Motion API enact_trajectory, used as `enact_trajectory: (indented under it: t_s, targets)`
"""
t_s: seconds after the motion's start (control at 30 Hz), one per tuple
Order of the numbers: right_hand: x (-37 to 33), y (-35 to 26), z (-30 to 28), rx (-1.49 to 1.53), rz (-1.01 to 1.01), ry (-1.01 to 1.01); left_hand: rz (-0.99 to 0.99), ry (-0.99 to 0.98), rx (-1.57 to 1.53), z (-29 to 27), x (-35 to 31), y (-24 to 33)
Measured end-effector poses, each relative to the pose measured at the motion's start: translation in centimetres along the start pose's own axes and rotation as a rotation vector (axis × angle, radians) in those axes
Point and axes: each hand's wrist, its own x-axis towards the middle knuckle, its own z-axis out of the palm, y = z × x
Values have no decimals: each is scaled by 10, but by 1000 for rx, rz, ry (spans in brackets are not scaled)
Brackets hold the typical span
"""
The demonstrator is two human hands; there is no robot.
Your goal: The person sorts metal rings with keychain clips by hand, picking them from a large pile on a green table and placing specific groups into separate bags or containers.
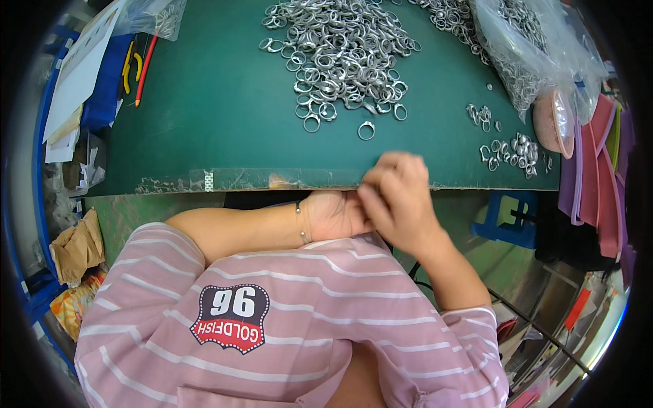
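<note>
My left hand (335,215) lies palm up just below the table's front edge, a thin bracelet round its wrist. Its fingers are hidden behind my right hand (403,204), which is curled over them with its fingers drawn together and slightly blurred. Whatever the right fingers hold is hidden. A single silver-coloured metal ring (366,130) lies on the green tabletop (218,115), just beyond my hands. Behind it spreads a large heap of similar rings (350,54).
At right are a small group of rings (522,151), a clear plastic bag (517,61) of rings and a pink basket (552,126). Yellow-handled pliers (127,68) and a red pen (146,71) lie at left. A blue stool (505,217) stands below the table.
</note>
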Motion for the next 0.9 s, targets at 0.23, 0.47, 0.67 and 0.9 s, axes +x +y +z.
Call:
enact_trajectory:
  t_s: [0.23, 0.47, 0.67, 0.9]
  targets:
    - [57, 25, 2, -186, 74, 239, -22, 57, 148, 5, -9, 12]
    - [46, 20, -5, -66, 21, 41, 15, 105, 248, 7, 3, 2]
    - [28, 32, -21, 40, 134, 156, -33, 82, 226, 0, 1, 4]
    - [29, 24, -14, -73, 69, 153, -20, 74, 228, 0, 3, 5]
